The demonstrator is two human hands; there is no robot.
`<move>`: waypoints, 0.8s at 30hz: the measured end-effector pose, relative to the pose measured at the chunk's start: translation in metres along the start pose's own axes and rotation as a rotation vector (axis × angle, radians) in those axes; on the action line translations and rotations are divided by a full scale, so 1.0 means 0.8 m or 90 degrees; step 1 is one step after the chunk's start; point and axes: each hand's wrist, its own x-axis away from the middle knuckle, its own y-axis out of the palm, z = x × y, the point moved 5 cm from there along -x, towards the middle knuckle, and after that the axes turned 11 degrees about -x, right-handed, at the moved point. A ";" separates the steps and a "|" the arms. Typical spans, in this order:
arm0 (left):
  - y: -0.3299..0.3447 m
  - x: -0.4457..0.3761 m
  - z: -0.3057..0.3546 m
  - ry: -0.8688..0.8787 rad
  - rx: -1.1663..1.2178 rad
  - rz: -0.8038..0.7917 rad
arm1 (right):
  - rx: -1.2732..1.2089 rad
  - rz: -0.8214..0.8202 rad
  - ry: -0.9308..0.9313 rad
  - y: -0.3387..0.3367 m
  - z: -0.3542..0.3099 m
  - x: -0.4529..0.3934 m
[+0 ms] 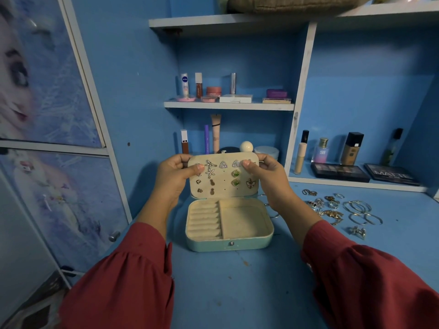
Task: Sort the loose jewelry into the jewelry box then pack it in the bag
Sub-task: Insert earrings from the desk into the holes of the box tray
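Both grips on lid edges

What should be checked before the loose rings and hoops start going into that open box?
1. Lid fully open: ok, both hands hold it up.
2. Left hand and right hand free to pick: not ok, both grip the lid's top corners.
3. Ring slots free: ok.
4. Open tray free: ok.
5. Loose jewelry within sight on the table: ok, right of the box.
6. Bag ready: cannot tell, none in view.
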 end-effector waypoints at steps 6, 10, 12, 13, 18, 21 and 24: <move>0.001 0.000 0.001 -0.008 0.008 -0.016 | -0.016 -0.002 -0.002 0.002 -0.001 0.003; 0.000 -0.002 0.001 -0.010 0.005 -0.023 | -0.019 -0.001 -0.002 0.002 -0.001 0.003; -0.001 -0.002 0.002 -0.004 -0.013 -0.034 | -0.015 0.002 -0.002 0.002 0.000 0.003; 0.000 -0.003 0.003 0.000 -0.018 -0.039 | -0.013 0.002 -0.002 0.001 0.000 0.003; 0.011 0.002 0.010 0.014 -0.032 -0.054 | -0.009 -0.003 0.003 0.001 0.000 0.003; 0.020 0.005 0.010 -0.004 -0.024 -0.055 | -0.018 -0.009 0.001 0.001 -0.001 0.003; 0.021 0.002 0.008 -0.019 -0.027 -0.050 | -0.019 -0.014 -0.003 0.001 0.000 0.002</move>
